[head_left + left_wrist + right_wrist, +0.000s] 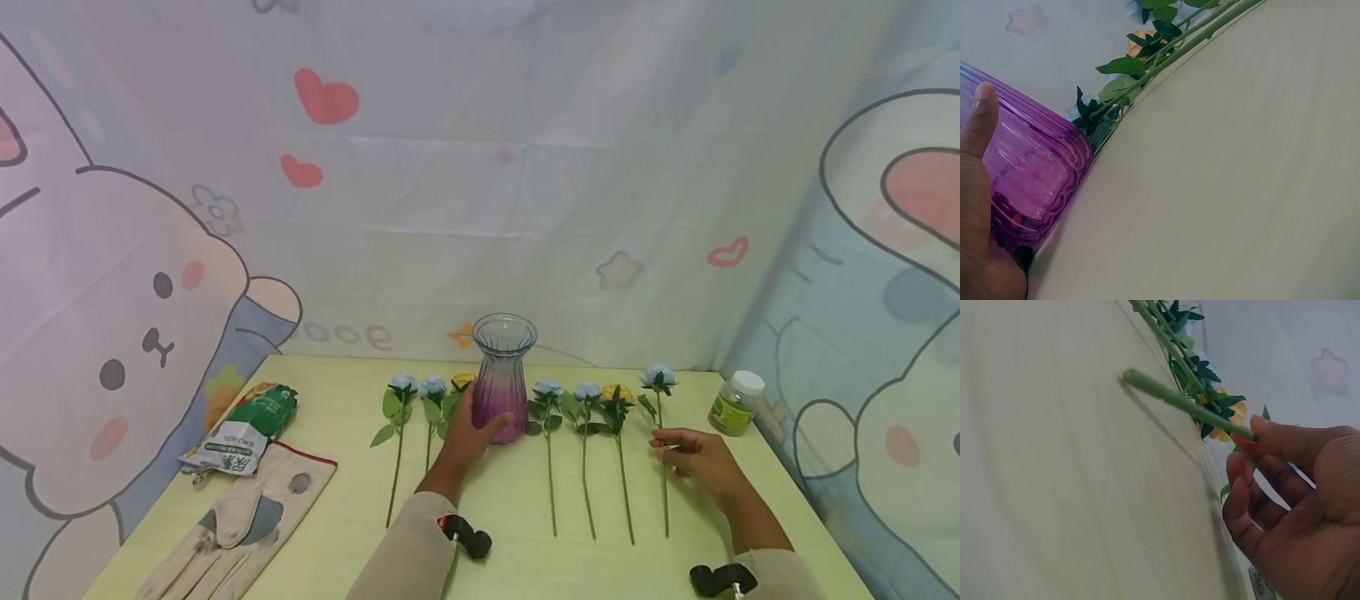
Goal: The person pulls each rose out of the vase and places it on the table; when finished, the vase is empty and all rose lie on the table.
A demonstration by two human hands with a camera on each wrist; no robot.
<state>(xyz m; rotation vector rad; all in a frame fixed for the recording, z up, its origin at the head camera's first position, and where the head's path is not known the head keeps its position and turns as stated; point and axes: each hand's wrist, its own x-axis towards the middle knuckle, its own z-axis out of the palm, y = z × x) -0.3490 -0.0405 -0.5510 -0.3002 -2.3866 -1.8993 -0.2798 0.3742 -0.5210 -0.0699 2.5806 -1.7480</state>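
Observation:
A ribbed glass vase (pixel 504 375), clear blue at its flared rim and purple below, stands upright at the back middle of the table. My left hand (pixel 468 437) grips its lower body from the left, the thumb across the front in the left wrist view. On the right, my right hand (pixel 697 458) pinches the green stem (pixel 1179 400) of a blue artificial rose (pixel 657 377) between thumb and fingertips. That stem's lower end looks slightly raised off the table, a shadow beside it in the right wrist view. Right of the vase lie two blue roses (pixel 587 391) and a yellow rose (pixel 618 395).
Left of the vase lie two more blue roses (pixel 403 383) and a yellow rose (pixel 462 380), partly behind my left hand. A white-capped bottle (pixel 737 403) stands at the right edge. At left are a green-and-white packet (pixel 258 421) and a work glove (pixel 247 521).

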